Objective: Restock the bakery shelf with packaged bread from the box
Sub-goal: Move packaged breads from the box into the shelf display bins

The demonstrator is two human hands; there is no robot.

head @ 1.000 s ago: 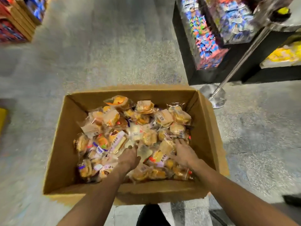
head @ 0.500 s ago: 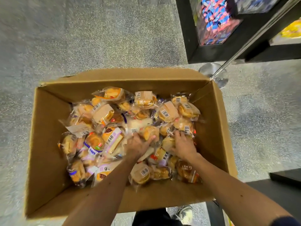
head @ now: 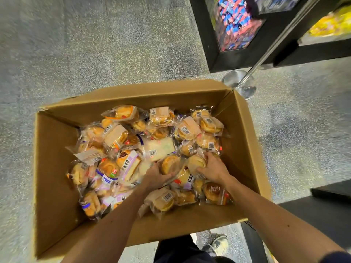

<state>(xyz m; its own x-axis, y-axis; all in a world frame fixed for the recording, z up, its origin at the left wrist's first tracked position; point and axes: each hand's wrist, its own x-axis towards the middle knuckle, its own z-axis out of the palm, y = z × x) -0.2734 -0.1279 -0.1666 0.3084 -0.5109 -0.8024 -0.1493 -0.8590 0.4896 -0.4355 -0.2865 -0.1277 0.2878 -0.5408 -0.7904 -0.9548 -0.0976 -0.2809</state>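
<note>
Here, mid-frame in the box (head: pixel 57 168), our left hand (head: pixel 154 177) cups a round bun packet (head: pixel 171 165). Our right hand (head: pixel 213 169) clasps another packet (head: pixel 196 161). We should lift gently, grip on bread, not film.

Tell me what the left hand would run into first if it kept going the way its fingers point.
The left hand points up and right into the pile, already against a round bun packet. Going straight on, it would press into that packet first; depth beyond it is unclear.
</note>
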